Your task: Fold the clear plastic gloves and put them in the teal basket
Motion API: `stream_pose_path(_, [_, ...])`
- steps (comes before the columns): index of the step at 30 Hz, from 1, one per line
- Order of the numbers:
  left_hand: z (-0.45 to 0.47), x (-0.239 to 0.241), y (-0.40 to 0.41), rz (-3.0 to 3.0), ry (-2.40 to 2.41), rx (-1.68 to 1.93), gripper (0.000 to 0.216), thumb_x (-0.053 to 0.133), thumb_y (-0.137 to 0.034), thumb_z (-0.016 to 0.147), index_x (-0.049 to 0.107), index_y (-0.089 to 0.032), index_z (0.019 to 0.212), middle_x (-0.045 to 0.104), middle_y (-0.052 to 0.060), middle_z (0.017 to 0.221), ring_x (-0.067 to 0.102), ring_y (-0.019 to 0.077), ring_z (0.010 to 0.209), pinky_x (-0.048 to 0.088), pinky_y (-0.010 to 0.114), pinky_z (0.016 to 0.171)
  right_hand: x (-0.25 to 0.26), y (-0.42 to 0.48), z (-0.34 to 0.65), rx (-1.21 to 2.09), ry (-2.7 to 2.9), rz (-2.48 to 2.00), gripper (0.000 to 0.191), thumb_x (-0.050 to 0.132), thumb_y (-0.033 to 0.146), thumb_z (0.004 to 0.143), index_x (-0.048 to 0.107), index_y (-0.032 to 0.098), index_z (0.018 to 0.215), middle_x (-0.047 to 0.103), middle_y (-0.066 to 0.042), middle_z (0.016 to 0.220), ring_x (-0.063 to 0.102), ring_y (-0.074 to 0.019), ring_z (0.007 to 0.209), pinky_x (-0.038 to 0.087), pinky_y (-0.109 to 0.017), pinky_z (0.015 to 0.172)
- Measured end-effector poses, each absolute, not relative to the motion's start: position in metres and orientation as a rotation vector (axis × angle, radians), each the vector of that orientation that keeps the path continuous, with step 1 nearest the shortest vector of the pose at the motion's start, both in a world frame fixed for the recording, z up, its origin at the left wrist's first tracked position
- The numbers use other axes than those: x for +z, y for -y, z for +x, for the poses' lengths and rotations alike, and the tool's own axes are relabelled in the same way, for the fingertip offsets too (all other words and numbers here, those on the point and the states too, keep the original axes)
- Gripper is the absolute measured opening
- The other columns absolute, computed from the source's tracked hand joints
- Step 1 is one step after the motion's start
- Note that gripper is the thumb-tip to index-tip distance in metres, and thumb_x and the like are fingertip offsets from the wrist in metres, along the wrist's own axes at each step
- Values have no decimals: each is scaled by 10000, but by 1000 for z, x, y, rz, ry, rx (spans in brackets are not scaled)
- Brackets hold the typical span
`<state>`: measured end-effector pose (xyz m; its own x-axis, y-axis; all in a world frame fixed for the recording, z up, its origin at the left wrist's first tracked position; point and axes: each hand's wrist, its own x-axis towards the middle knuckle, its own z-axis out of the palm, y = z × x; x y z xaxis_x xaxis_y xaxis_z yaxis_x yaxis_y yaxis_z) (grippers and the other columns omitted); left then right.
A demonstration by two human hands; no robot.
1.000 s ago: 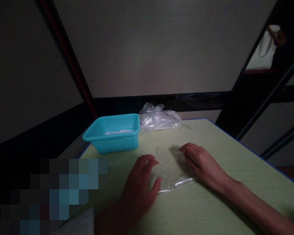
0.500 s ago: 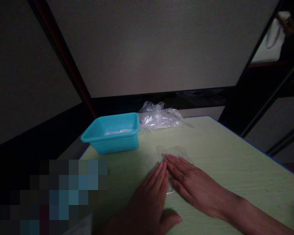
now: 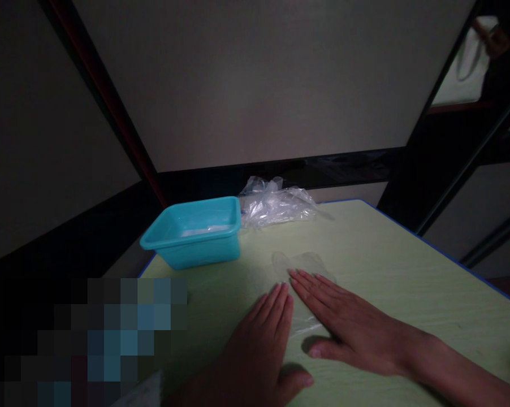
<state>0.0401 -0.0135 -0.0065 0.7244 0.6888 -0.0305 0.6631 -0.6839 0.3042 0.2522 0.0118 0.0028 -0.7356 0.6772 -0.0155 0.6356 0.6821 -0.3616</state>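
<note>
Head view: one clear, thin, flat plastic piece (image 3: pixel 308 263), lying at the middle of the table, part covered by the hands, its far edge showing beyond the fingertips and its near edge between the hands; one left hand (image 3: pixel 261 339), palm down, fingers straight and together, thumb out to the right, laid over the left part of the piece; one right hand (image 3: pixel 344 316), likewise flat, over its right part, thumb apart; neither hand is closed on anything; how hard they press, cannot tell.

Surroundings: one pale green table with blue edging (image 3: pixel 407 271); one turquoise, rectangular, open plastic tub (image 3: pixel 199 249), far left, something white inside; one crumpled, clear plastic bag (image 3: pixel 276 206), just right of the tub, at the far edge.

Hazards, as judged: film so thin may crease or drag if the palms slide unevenly; it may cling to the skin when lifted; a leftward knock could tip the tub, which stands near the table's left edge.
</note>
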Motion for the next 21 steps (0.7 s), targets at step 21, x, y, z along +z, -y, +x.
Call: stream_pose_path(21, [33, -6, 16, 2728, -1030, 316, 840, 647, -298, 724, 211, -174, 1431, 89, 159, 1504, 119, 344, 1367, 231, 535, 1068, 30, -22, 280, 386, 2802, -1149, 741, 661, 439, 735, 399, 127, 1354, 367, -173, 1420, 323, -330, 1302, 264, -512, 1059])
